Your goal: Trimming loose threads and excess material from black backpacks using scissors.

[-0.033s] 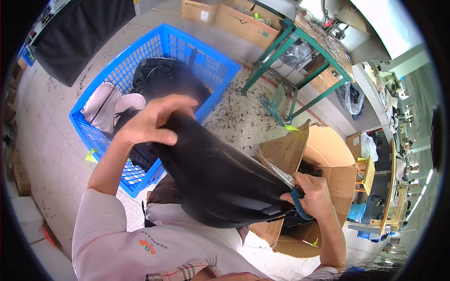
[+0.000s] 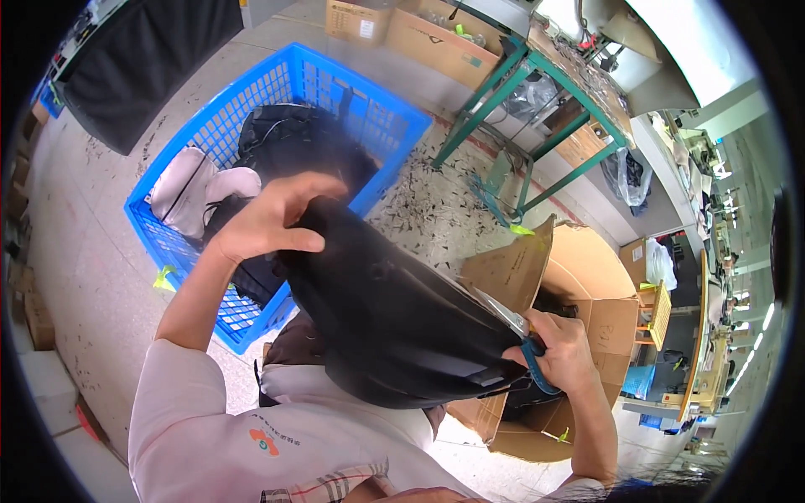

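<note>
A large black piece of fabric [image 2: 377,310], smooth and bulging, is stretched across my lap between my two hands. My left hand [image 2: 272,220] pinches its upper left end, with the thumb on the near side and the fingers over the far edge. At the other end, my right hand [image 2: 560,345] is closed round scissors with blue handles [image 2: 537,365]. Their metal blades [image 2: 501,310] point up and left along the fabric's far edge. The right thumb and fingers also press on the fabric's right corner. Whether the blades touch the cloth I cannot tell.
A blue plastic basket [image 2: 394,107] at the left holds black items and pale pink pieces [image 2: 180,189]. To the right stands an open cardboard box [image 2: 587,264] with dark contents. Beyond are a green-framed table [image 2: 574,88], cartons [image 2: 440,38], and dark scraps scattered over the floor [image 2: 419,193].
My left hand has shifted very slightly, its thumb a little further right and up on the fabric. The scissors' blades are tilted a touch differently. Everything else looks the same.
</note>
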A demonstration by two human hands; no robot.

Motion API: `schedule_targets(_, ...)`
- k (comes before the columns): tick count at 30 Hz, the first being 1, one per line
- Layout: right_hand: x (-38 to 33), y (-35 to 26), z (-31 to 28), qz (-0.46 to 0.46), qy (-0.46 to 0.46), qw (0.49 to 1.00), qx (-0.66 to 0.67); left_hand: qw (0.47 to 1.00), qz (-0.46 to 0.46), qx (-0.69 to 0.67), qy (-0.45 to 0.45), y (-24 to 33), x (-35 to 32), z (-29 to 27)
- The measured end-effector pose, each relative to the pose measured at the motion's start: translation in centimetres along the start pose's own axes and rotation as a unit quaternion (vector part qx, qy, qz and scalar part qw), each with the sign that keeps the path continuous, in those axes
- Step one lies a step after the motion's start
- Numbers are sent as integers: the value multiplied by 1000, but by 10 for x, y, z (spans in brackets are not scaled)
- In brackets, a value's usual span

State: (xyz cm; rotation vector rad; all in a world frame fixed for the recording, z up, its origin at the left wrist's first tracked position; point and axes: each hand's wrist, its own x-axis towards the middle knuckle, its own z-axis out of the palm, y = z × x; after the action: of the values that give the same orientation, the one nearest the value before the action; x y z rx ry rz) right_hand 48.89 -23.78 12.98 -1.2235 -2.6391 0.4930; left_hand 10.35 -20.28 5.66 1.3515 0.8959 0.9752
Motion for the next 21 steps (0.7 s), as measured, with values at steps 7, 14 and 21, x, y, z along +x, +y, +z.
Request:
schedule_targets(7, 18, -20, -14, 38, -51, 997, 38, 998, 36, -37, 42, -14, -14, 16)
schedule_targets(14, 33, -26, -16, 23, -95, 994, 51, 988, 105, 21, 115, -12, -22, 29)
schedule_targets(21, 30, -26, -2, 1, -58, 998, 33, 984, 101, 25, 147, -14, -31, 28)
